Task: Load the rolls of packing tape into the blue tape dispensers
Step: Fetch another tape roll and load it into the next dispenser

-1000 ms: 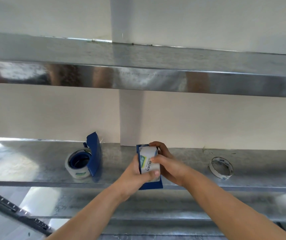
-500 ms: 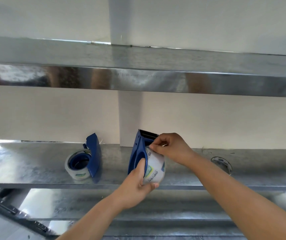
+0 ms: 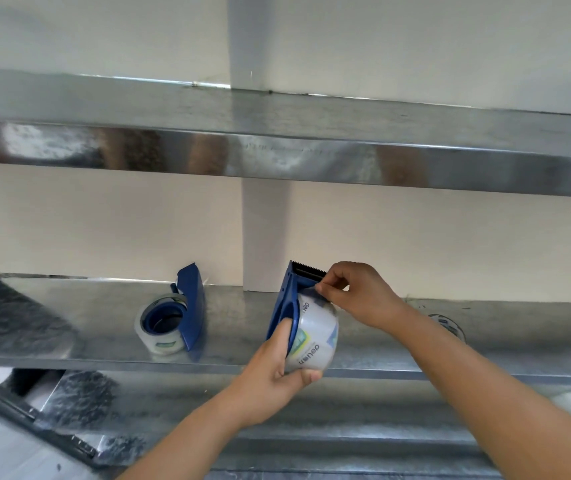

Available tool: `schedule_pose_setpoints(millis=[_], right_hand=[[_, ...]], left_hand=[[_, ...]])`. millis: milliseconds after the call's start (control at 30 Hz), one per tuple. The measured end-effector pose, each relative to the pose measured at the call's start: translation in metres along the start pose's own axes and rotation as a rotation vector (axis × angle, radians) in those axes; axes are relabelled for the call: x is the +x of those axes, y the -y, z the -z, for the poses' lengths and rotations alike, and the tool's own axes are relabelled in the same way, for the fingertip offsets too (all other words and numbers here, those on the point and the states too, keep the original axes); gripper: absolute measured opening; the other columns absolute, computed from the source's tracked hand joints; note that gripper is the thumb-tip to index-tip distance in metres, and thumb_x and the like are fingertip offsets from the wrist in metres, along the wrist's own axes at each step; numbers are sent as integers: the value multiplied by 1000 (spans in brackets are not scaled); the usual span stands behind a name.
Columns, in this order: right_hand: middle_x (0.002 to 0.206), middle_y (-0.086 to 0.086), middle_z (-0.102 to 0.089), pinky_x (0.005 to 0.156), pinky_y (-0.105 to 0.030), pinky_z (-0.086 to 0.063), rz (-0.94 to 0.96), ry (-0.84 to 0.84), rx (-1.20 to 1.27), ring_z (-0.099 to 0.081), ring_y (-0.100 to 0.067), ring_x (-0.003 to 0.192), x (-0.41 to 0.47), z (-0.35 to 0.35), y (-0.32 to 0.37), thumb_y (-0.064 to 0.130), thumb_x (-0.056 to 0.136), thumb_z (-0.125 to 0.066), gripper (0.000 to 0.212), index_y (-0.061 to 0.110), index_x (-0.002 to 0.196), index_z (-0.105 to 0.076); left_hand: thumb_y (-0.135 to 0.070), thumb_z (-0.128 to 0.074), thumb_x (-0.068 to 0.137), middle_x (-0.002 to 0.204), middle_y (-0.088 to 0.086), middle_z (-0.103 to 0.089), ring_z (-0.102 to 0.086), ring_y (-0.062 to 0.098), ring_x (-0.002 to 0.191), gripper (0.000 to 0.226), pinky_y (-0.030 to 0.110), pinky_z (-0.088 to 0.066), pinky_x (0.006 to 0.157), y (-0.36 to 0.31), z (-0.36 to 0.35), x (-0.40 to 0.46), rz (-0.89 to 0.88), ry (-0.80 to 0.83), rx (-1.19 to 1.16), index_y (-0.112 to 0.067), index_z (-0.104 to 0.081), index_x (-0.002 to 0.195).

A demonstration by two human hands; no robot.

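Note:
My left hand [image 3: 277,368] grips a blue tape dispenser [image 3: 287,299] with a clear roll of packing tape [image 3: 315,337] seated in it, held upright over the shelf's front edge. The toothed cutter at its top points right. Just below that cutter, my right hand [image 3: 356,292] pinches the tape's free end between thumb and fingertips. A second blue dispenser [image 3: 192,306] lies on the shelf to the left, and a clear roll [image 3: 161,323] is mounted on it.
The metal shelf [image 3: 69,327] runs across the view, with another shelf [image 3: 277,147] above it and a lower one beneath. A near-empty tape ring [image 3: 448,325] lies on the shelf to the right, partly hidden by my right forearm. A white wall stands behind.
The dispenser turned from facing me to side-on and upright. My right hand left the roll's side and rose to the cutter end, where it now pinches the tape end.

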State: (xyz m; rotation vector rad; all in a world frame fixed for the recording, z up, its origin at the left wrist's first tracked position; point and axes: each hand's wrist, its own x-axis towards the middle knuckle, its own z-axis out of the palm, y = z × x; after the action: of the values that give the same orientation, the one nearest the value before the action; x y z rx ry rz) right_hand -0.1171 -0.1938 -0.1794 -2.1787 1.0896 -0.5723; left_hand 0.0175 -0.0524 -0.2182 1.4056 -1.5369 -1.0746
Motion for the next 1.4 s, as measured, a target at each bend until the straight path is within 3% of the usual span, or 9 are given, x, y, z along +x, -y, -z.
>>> schedule_pose_setpoints(millis=[100, 267, 467, 667, 800, 1100, 1167, 1267, 1400], right_hand=[[68, 13, -58, 58, -6, -38, -14, -24, -3, -52, -1, 66, -1, 4, -1, 16, 85, -63, 21, 21, 66, -56], [72, 5, -63, 58, -18, -41, -88, 13, 96, -54, -7, 64, 1, 8, 2, 17, 87, -60, 22, 22, 65, -56], [70, 3, -63, 49, -10, -44, -130, 62, 130, -57, 2, 56, -3, 9, -1, 15, 88, -58, 12, 8, 80, -63], [92, 10, -50, 75, -13, -34, 19, -8, 27, -49, -5, 89, -4, 9, -4, 12, 84, -63, 19, 25, 71, -60], [120, 5, -44, 96, -23, -31, -101, 144, -60, -39, -15, 120, -3, 9, -9, 15, 85, -61, 11, 20, 76, -66], [113, 2, -60, 99, -32, -44, -86, 147, 40, -57, -14, 102, -4, 17, 4, 10, 88, -58, 25, 21, 66, -57], [113, 5, -59, 98, -34, -45, -27, 124, 43, -59, -17, 105, -2, 19, 5, 10, 88, -58, 24, 22, 67, -57], [125, 2, -57, 88, -17, -44, 52, 113, 24, -56, -8, 107, -2, 20, 9, 10, 89, -56, 29, 27, 66, -52], [117, -2, -66, 85, -17, -45, 131, 127, -77, -58, -2, 104, -2, 18, 14, 12, 88, -57, 31, 33, 68, -48]], left_hand=[[-24, -65, 81, 117, -4, -58, -56, 13, 111, 46, 35, -49, 97, 0, 4, -2, 10, -4, -67, -34, -39, 118], [-18, -66, 83, 118, -10, -59, -57, 4, 109, 50, 24, -49, 94, -4, 9, 0, 26, -14, -89, -39, -39, 119], [-12, -67, 83, 121, -18, -59, -55, -5, 113, 57, 15, -46, 93, -4, 13, -7, 41, -2, -167, -42, -38, 122], [-6, -68, 81, 115, -19, -63, -59, -2, 109, 52, 15, -48, 92, -8, 15, -6, 41, -24, -268, -31, -42, 120], [-9, -67, 80, 114, -14, -65, -59, 4, 110, 51, 20, -47, 95, -7, 12, -8, 55, -13, -254, -31, -43, 119], [-2, -66, 83, 119, -24, -62, -57, -2, 114, 62, 19, -47, 92, -2, 15, -14, 88, 119, -236, -40, -38, 123], [-5, -69, 81, 122, -26, -60, -56, -1, 117, 67, 21, -47, 96, -2, 19, -15, 84, 135, -224, -44, -36, 124], [-17, -77, 71, 125, -19, -61, -57, 3, 117, 70, 22, -48, 96, -6, 25, -15, 80, 146, -225, -39, -40, 126], [-53, -73, 54, 100, -13, -74, -66, 7, 99, 58, 20, -51, 83, -12, 28, -10, 192, 111, -297, -29, -62, 106]])
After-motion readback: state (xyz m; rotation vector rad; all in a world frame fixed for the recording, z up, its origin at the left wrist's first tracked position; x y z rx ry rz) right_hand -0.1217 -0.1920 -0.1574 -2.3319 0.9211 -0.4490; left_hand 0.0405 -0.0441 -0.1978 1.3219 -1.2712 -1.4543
